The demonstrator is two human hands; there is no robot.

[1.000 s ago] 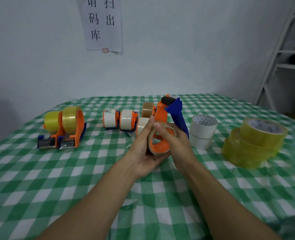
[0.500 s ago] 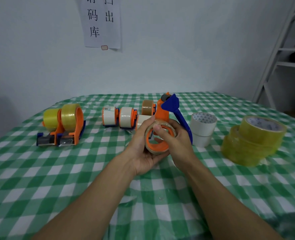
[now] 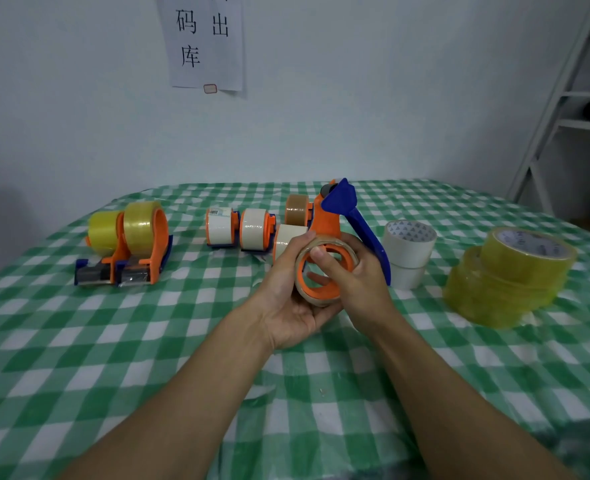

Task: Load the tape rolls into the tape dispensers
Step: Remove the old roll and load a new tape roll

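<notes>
Head view, person's body only. Two forearms in frame: left forearm and right forearm, both bare along the whole visible length, from the lower frame edge to the wrist. Surface smooth, with soft shadow along the undersides. Left grip: bare, palm side visible, creases at the wrist and palm base. Right grip: bare, back side visible, knuckles faintly marked. Anything worn above the elbows lies outside the frame, cannot tell
</notes>
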